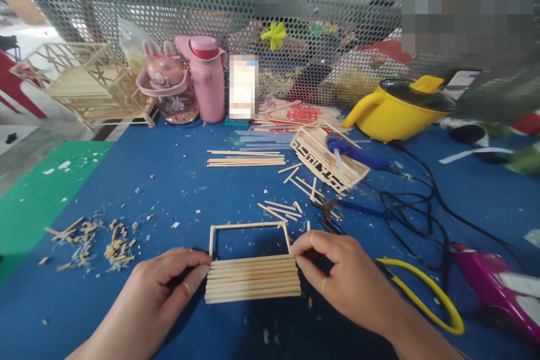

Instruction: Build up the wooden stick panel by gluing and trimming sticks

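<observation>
In front of me on the blue table is a small wooden stick panel (253, 280), made of several sticks side by side. A thin rectangular stick frame rises from its far edge, enclosing bare table. My left hand (169, 287) pinches the panel's left end near the frame's corner, thumb and forefinger together. On the opposite side, my right hand (337, 270) has its thumb and forefinger closed on the panel's right end. Short cut sticks (282, 211) lie just beyond the frame. Pliers with yellow-edged handles (426, 292) rest beside my right forearm.
Wood scraps (116, 247) litter the left. Longer sticks (247, 162), a stick model (327, 163) and a blue glue gun (358, 153) lie farther back. A pink bottle (207, 81), a phone (243, 87) and a yellow pot (400, 109) stand at the back. Black cables (415, 202) tangle at right.
</observation>
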Demonstrator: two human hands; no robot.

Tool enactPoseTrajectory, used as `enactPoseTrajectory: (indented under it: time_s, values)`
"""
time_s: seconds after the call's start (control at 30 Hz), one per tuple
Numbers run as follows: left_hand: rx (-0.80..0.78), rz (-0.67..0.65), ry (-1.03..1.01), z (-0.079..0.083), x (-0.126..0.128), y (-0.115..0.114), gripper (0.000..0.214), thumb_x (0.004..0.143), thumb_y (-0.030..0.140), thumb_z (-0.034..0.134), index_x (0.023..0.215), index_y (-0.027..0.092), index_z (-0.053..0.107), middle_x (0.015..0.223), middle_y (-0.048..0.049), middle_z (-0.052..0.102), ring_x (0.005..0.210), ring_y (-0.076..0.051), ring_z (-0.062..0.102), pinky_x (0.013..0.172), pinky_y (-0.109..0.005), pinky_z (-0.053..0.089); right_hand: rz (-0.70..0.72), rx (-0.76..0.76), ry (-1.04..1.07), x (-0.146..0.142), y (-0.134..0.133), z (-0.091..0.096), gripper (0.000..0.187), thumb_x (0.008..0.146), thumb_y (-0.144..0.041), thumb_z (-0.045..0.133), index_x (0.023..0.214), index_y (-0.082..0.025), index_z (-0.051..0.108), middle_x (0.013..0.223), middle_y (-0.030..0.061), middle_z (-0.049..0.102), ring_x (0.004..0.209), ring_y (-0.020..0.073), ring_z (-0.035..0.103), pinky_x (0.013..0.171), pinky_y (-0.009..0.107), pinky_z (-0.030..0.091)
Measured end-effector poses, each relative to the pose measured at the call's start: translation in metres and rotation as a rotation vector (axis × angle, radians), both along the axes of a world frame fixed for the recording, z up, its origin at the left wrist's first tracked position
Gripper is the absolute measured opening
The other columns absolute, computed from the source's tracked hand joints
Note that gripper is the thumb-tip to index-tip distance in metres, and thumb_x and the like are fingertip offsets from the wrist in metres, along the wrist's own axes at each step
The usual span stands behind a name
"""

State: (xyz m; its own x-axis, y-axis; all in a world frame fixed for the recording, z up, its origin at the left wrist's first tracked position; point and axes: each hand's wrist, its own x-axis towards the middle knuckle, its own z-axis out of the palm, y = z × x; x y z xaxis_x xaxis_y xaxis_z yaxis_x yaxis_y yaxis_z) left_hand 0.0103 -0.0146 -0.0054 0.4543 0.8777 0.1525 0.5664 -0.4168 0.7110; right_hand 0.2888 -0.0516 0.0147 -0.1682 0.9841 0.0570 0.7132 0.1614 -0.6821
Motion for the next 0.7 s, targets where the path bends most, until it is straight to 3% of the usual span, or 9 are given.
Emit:
enactPoseTrajectory:
  time_s: [0.23,0.53,0.7]
  values:
    - [-0.039,0.000,-0.015,-0.003,-0.001,0.000,0.013,0.086,0.032,0.057,0.085,0.028,0.069,0.077,0.0031,0.073,0.067,-0.012,0.070,0.059,-0.013,0.052,0.032,0.041,0.009,0.000,0.002,0.001,0.020,0.078,-0.007,0.055,0.076,-0.025,0.063,0.074,-0.0057,0.070,0.069,0.0103,0.066,0.067,0.020,0.050]
    - [-0.429,0.101,0.037,0.004,0.002,-0.006,0.026,0.090,0.035,0.044,0.095,0.022,0.066,0.078,0.0001,0.069,0.069,-0.015,0.062,0.060,-0.023,0.047,0.083,0.127,-0.078,0.006,0.003,-0.010,0.014,0.082,-0.015,0.056,0.079,-0.027,0.061,0.074,-0.0060,0.069,0.068,0.0109,0.066,0.064,0.021,0.051]
    - [-0.466,0.117,0.036,0.006,0.001,-0.007,0.027,0.089,0.036,0.046,0.098,0.020,0.066,0.080,-0.0009,0.068,0.072,-0.016,0.061,0.061,-0.024,0.045,0.104,0.132,-0.089,0.007,0.003,-0.010,0.014,0.083,-0.015,0.055,0.081,-0.028,0.061,0.075,-0.0064,0.068,0.068,0.0102,0.066,0.064,0.020,0.052]
